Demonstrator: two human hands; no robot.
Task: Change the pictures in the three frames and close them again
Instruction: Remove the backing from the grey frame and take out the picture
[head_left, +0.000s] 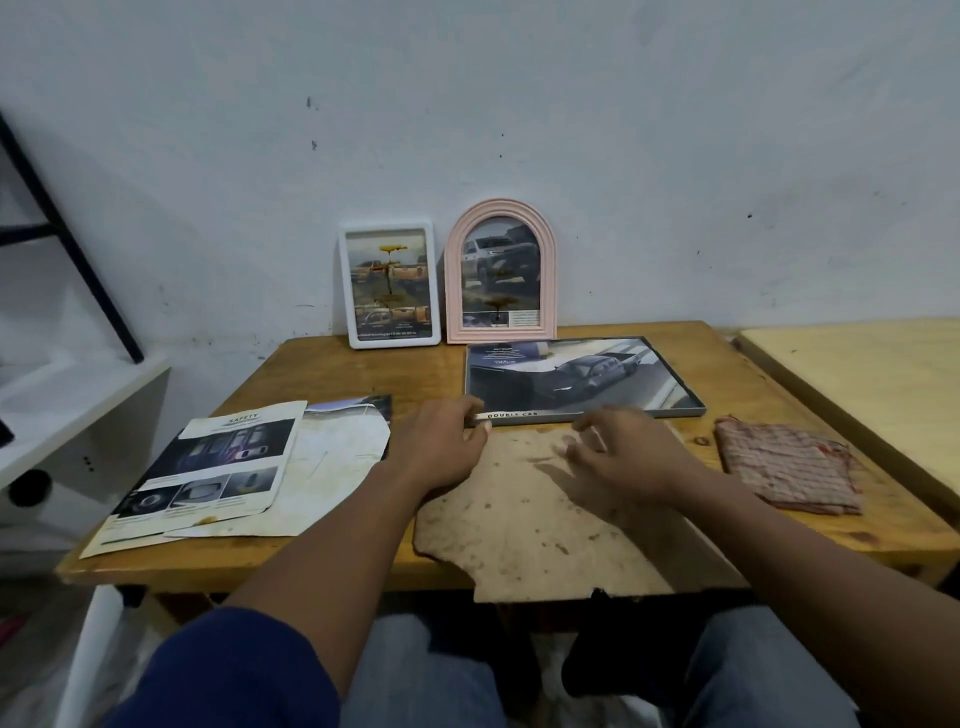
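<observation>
A flat grey frame (670, 414) lies on the wooden table (332, 364) with a car picture (582, 371) in it. My left hand (441, 447) pinches the frame's near left corner between thumb and fingers. Just before the frame's near edge hovers my right hand (623, 457), fingers loosely curled and blurred, holding nothing I can see. A worn brown backing board (524, 525) lies under both hands and sticks out over the table's front edge. A white frame (389, 283) and a pink arched frame (500, 270) lean against the wall, each holding a car picture.
Loose brochure sheets (223, 467) lie on the table's left part. A folded checked cloth (789, 465) sits at the right. A second pale table (872, 384) adjoins on the right. A white shelf (67, 410) with a black metal bar stands at the left.
</observation>
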